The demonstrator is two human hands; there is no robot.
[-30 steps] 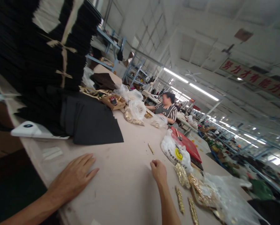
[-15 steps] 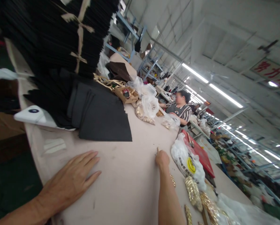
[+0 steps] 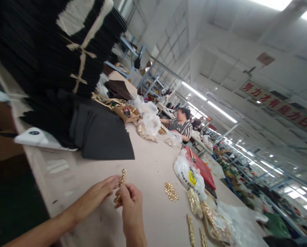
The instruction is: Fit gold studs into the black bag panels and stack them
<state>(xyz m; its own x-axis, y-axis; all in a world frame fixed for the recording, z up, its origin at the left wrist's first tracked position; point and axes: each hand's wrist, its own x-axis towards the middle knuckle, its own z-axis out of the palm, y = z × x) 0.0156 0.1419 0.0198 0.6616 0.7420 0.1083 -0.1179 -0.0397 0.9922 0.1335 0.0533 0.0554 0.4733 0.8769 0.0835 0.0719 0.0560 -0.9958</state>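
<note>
A short gold chain (image 3: 123, 176) with chunky links is held up slantwise above the table. My right hand (image 3: 132, 199) is closed on it, thumb and fingers pinching its lower half. From the other side my left hand (image 3: 104, 188) meets the chain with its fingers drawn together; its thumb and part of its grip are hidden. To the right of my hands a loose heap of small gold pieces (image 3: 171, 191) lies on the pale table (image 3: 153, 219). Further toward the near right is another gold chain (image 3: 191, 230), with a shorter gold length (image 3: 203, 237) beside it.
Stacked black panels (image 3: 107, 137) and a white phone-like object (image 3: 40, 138) occupy the left side. Along the right edge lie a white plastic bag (image 3: 185, 168), a red flat item (image 3: 202, 168) and bagged gold chains (image 3: 215, 219). A co-worker (image 3: 181, 125) sits beyond the table.
My right hand has come back leftward with the gold chain. My left hand has lifted off the table to meet it. The view has turned, and the heap of gold pieces now shows.
</note>
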